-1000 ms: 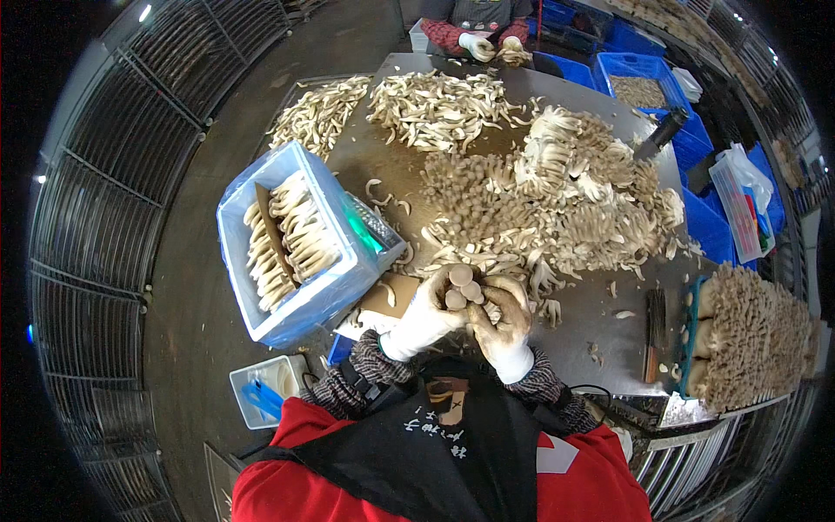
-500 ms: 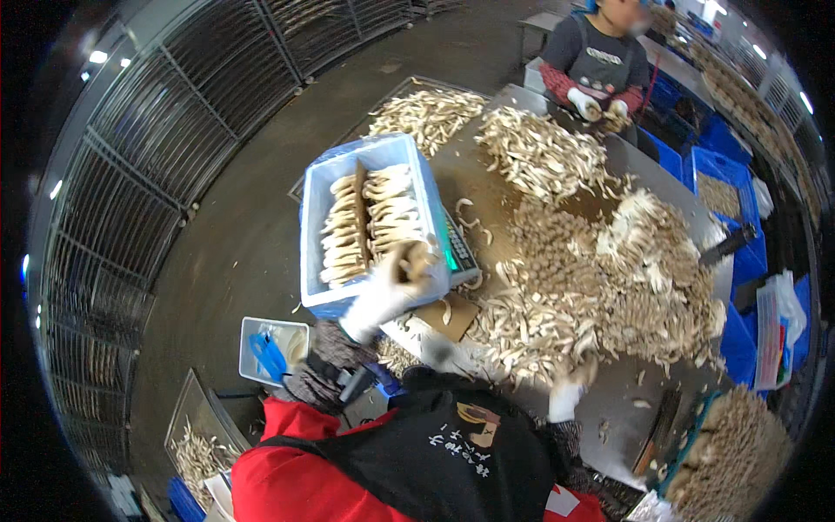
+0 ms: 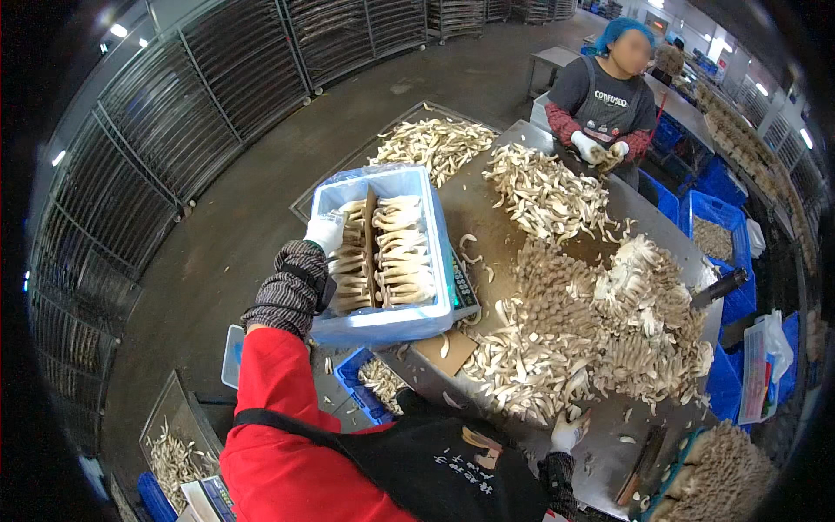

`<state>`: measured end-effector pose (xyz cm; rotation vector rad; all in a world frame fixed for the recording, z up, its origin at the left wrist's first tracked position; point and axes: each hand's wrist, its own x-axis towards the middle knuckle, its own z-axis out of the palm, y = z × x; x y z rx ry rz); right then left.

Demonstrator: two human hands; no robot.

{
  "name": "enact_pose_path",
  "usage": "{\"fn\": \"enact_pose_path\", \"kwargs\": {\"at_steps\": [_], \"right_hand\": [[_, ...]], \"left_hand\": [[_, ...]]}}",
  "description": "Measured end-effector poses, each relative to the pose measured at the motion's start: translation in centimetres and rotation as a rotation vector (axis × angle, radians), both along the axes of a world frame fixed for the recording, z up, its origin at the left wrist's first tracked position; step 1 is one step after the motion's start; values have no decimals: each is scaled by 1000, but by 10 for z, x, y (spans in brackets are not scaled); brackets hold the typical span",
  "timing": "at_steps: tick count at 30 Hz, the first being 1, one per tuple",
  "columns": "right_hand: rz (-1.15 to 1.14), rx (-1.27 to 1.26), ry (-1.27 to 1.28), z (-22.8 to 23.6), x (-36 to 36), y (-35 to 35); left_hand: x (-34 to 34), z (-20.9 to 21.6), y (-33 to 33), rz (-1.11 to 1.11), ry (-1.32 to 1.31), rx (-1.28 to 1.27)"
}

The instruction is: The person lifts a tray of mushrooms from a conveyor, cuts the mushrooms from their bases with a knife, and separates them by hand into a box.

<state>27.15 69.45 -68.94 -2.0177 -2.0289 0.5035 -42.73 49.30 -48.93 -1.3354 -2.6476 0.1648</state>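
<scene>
My left hand (image 3: 325,230), in a white glove, is at the far left corner of a blue lined bin (image 3: 444,287). Its fingers are closed around mushrooms at the far end of the left row; their tips are partly hidden. Two rows of long pale mushrooms (image 3: 404,252) lie in the bin, split by a brown cardboard divider (image 3: 371,244). Down at the table's near edge, my gloved right hand (image 3: 567,432) is closed on a mushroom, beside a large pile of loose mushrooms (image 3: 531,357). The bin rests on a scale (image 3: 464,291) with a lit display.
Across the metal table (image 3: 470,204) a co-worker (image 3: 609,104) handles mushrooms behind another pile (image 3: 552,191). A cardboard piece (image 3: 448,351) lies by the bin. Blue crates (image 3: 718,226) stand along the right, a small blue crate (image 3: 365,383) below the bin, and tall racks (image 3: 209,96) at left.
My left hand has moved from over the bin's near right part, with mushrooms in it, to the bin's far left corner. My right hand has drawn slightly back from the pile.
</scene>
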Motion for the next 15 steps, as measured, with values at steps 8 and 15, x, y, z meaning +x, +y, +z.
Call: {"fn": "enact_pose_path", "kwargs": {"at_steps": [8,15], "right_hand": [[61,-180,-62,18,-17,5],[31,-78,-11,-6,0,15]], "left_hand": [[-13,4,-15,-46,-328,-45],[-11,-32,-15,-50,-236,83]]}}
